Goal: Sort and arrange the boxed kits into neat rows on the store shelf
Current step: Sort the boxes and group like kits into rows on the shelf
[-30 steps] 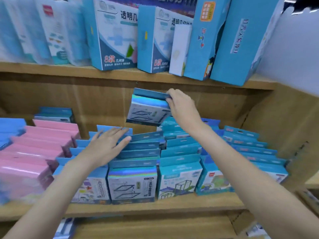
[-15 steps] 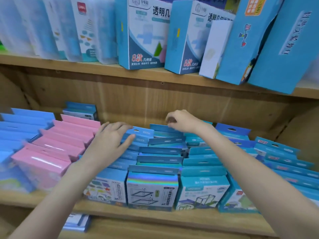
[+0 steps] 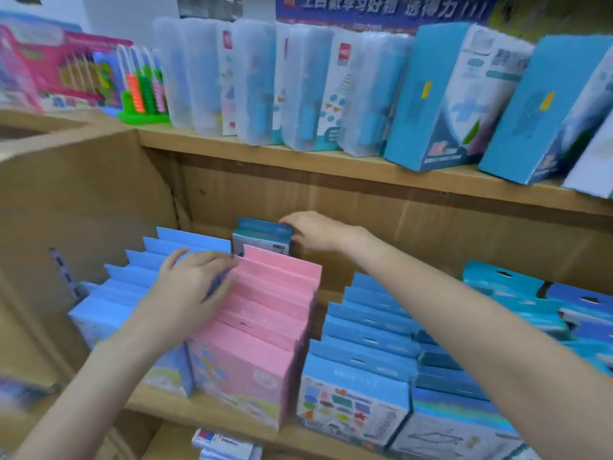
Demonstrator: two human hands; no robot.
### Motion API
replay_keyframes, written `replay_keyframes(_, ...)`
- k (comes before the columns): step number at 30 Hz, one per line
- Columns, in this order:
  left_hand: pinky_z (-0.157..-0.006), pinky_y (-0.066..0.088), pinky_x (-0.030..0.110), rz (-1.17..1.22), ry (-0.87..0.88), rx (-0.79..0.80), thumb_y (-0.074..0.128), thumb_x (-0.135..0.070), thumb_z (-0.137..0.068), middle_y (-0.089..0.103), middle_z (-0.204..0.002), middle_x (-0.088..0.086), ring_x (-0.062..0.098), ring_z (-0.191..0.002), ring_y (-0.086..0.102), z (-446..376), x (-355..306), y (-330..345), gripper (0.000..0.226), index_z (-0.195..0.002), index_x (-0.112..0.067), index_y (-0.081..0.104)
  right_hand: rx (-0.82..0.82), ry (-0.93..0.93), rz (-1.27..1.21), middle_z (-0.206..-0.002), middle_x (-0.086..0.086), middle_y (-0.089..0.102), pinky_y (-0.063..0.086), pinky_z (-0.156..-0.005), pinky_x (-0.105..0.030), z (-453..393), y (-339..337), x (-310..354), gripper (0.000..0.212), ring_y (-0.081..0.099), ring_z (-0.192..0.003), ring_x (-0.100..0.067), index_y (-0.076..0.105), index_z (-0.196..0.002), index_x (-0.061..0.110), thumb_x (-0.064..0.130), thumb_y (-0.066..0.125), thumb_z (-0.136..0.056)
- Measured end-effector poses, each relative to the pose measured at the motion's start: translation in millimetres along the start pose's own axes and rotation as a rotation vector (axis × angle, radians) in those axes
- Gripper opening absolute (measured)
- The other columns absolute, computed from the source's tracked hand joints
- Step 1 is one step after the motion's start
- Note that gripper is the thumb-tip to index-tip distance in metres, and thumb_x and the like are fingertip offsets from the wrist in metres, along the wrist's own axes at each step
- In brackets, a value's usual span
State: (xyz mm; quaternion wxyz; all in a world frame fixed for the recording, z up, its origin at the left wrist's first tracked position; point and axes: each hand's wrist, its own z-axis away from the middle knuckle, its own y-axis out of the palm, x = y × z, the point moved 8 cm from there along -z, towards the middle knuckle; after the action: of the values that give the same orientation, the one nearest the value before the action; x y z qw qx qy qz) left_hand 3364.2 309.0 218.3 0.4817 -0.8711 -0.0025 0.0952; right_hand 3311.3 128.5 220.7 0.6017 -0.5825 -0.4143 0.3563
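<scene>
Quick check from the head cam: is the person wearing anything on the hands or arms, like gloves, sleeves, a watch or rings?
Nothing that shows. The left hand and right hand are bare, with no gloves, and no ring is visible, though the picture is blurred. Both forearms are uncovered up to the frame edge: no sleeve cuff, watch or bracelet in view.

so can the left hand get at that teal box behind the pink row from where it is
Probably yes: the left hand rests on the pink boxes just in front of the teal box, nothing between, though the right hand already grips it.

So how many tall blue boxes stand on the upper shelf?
2 tall blue boxes: one right of the clear packs, one further right. The edge may hide more.
</scene>
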Motion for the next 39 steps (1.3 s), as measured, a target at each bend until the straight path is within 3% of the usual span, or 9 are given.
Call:
replay_keyframes(3, -0.079, 0.051, 0.051, 0.082, 0.040, 0.095, 0.038, -0.037, -0.084, 0.070, -0.099, 0.006, 0.028, -0.087, 0.066, 1.6, 17.0, 8.3, 0.044, -0.097, -0.009, 0.070, -0.002, 0.030, 0.038, -0.134, -0.017, 0.048, 0.035, -0.104, -0.036, -21.0, 14.3, 7.1, 0.043, 0.045, -0.124, -0.030, 0.043, -0.131, 0.003, 0.007, 0.052, -0.089)
replay_keyframes(10, -0.078, 0.051, 0.047, 0.212, 0.099, 0.095, 0.038, -0.036, -0.083, 0.068, -0.094, 0.001, 0.031, -0.089, 0.060, 4.1, 19.7, 16.7, 0.042, -0.099, -0.011, 0.068, -0.037, 0.244, 0.205, -0.107, -0.022, 0.061, 0.045, -0.070, -0.035, -22.6, 9.1, -1.5, 0.019, 0.060, -0.097, -0.038, 0.058, -0.103, 0.002, 0.012, 0.051, -0.088)
replay_keyframes(14, -0.079, 0.042, 0.038, 0.226, 0.130, 0.034, 0.036, -0.036, -0.084, 0.067, -0.098, -0.002, 0.026, -0.093, 0.061, 5.7, 18.7, 12.7, 0.039, -0.098, -0.016, 0.067, -0.321, 0.278, 0.253, -0.098, -0.018, 0.063, 0.045, -0.067, -0.039, 32.1, -31.4, 7.4, 0.016, 0.060, -0.089, -0.039, 0.052, -0.098, 0.008, 0.018, 0.041, -0.095)
replay_keyframes(19, -0.084, 0.035, 0.034, 0.327, 0.189, -0.038, 0.036, -0.034, -0.086, 0.064, -0.102, -0.003, 0.019, -0.096, 0.053, -0.8, -11.7, 5.4, 0.038, -0.101, -0.017, 0.066, -0.790, 0.294, 0.175, -0.082, -0.016, 0.065, 0.049, -0.065, -0.040, 166.6, -88.6, 7.2, 0.013, 0.061, -0.075, -0.035, 0.058, -0.093, 0.005, 0.013, 0.048, -0.091)
replay_keyframes(25, -0.085, 0.038, 0.034, 0.380, 0.379, 0.038, 0.035, -0.033, -0.087, 0.065, -0.106, -0.003, 0.019, -0.098, 0.057, -13.1, -91.5, 15.4, 0.039, -0.103, -0.017, 0.065, -0.929, 0.488, 0.167, -0.082, -0.016, 0.063, 0.035, -0.066, -0.032, 274.2, -119.9, -33.8, 0.012, 0.057, -0.074, -0.030, 0.059, -0.092, 0.005, 0.011, 0.050, -0.091)
replay_keyframes(29, -0.088, 0.039, 0.036, 0.336, 0.438, 0.079, 0.036, -0.035, -0.084, 0.066, -0.104, -0.001, 0.022, -0.096, 0.061, -18.5, -129.6, 31.9, 0.040, -0.102, -0.015, 0.065, -0.871, 0.555, 0.187, -0.083, -0.018, 0.065, 0.038, -0.067, -0.033, 287.6, -114.5, -75.1, 0.012, 0.059, -0.078, -0.032, 0.060, -0.094, 0.003, 0.011, 0.052, -0.090)
replay_keyframes(32, -0.094, 0.030, 0.029, 0.287, 0.441, 0.096, 0.036, -0.034, -0.083, 0.068, -0.100, 0.000, 0.020, -0.093, 0.063, -24.3, -145.1, 43.2, 0.040, -0.098, -0.013, 0.067, -0.762, 0.555, 0.165, -0.086, -0.018, 0.065, 0.043, -0.067, -0.038, 270.5, -101.6, -103.0, 0.014, 0.060, -0.080, -0.035, 0.059, -0.096, 0.002, 0.013, 0.051, -0.092)
replay_keyframes(35, -0.092, 0.027, 0.028, 0.257, 0.389, 0.084, 0.037, -0.033, -0.081, 0.069, -0.094, 0.000, 0.019, -0.087, 0.065, -28.5, -154.8, 50.4, 0.039, -0.092, -0.013, 0.068, -0.549, 0.579, 0.177, -0.091, -0.022, 0.065, 0.041, -0.064, -0.038, 245.0, -80.1, -127.4, 0.017, 0.059, -0.085, -0.038, 0.058, -0.098, 0.001, 0.015, 0.048, -0.093)
replay_keyframes(39, -0.087, 0.040, 0.030, 0.220, 0.330, 0.089, 0.036, -0.033, -0.079, 0.070, -0.092, 0.002, 0.020, -0.082, 0.067, -29.5, -162.7, 61.0, 0.040, -0.086, -0.013, 0.069, -0.189, 0.684, 0.193, -0.103, -0.021, 0.063, 0.045, -0.071, -0.037, 232.1, -26.4, -160.2, 0.021, 0.058, -0.096, -0.039, 0.060, -0.103, 0.004, 0.013, 0.045, -0.093)
